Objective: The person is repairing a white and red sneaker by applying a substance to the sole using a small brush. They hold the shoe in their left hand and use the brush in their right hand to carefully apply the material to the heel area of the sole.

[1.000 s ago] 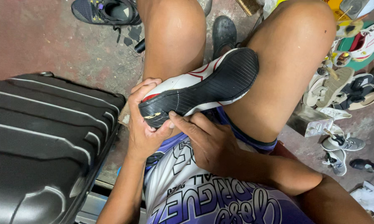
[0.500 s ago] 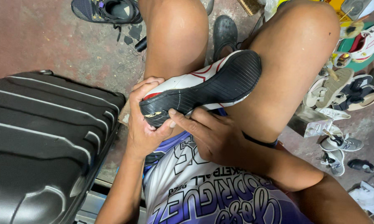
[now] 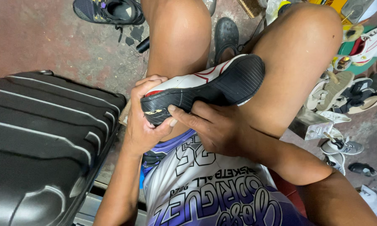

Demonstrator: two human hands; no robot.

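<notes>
Both hands, left hand (image 3: 142, 125) and right hand (image 3: 215, 127), grip a black-soled shoe (image 3: 205, 90).

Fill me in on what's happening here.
A seated person holds a white shoe with a black sole between the knees, sole up. The left hand cups one end of it, and the right hand presses fingers along the sole's edge. A black hard suitcase sits beside them, and loose shoes lie scattered on the floor.

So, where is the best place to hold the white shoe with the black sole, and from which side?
Probably at the heel end of the shoe, from the left: it lies sole-up between the knees, and the left hand already cups that narrow rounded end, with the right hand pressing the sole from below.
</notes>
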